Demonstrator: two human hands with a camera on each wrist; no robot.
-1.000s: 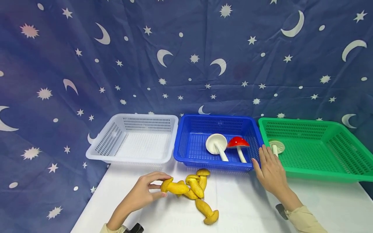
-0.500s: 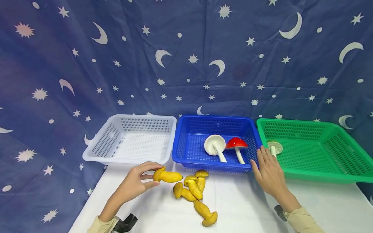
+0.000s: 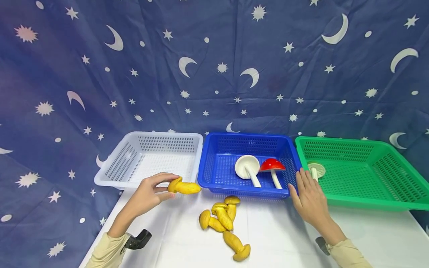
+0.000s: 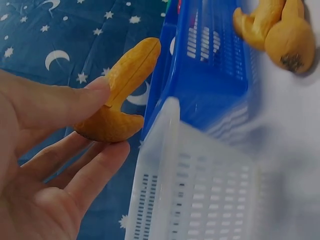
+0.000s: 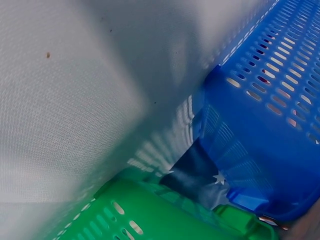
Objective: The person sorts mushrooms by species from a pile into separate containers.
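My left hand [image 3: 147, 194] pinches a yellow mushroom [image 3: 184, 187] by its cap between thumb and fingers, raised at the front rim of the white basket [image 3: 110, 181]. In the left wrist view the mushroom's stem [image 4: 134, 70] points up and away from the thumb. My right hand [image 3: 311, 199] lies with straight fingers where the blue basket [image 3: 248, 190] and the green basket [image 3: 368, 203] meet. Several more yellow mushrooms [image 3: 222, 216] lie in a cluster on the white cloth, and one [image 3: 237, 245] lies nearer the front.
Inside the blue basket are a white mushroom [image 3: 247, 167] and a red-capped mushroom [image 3: 272, 165]. A pale mushroom [image 3: 316, 170] lies at the green basket's left end. Behind the three baskets hangs a dark blue curtain [image 3: 214, 74] with moons and stars.
My left hand has lifted the yellow mushroom off the cluster and carried it up and left to the white basket's front rim. My right hand has stayed in place on the baskets.
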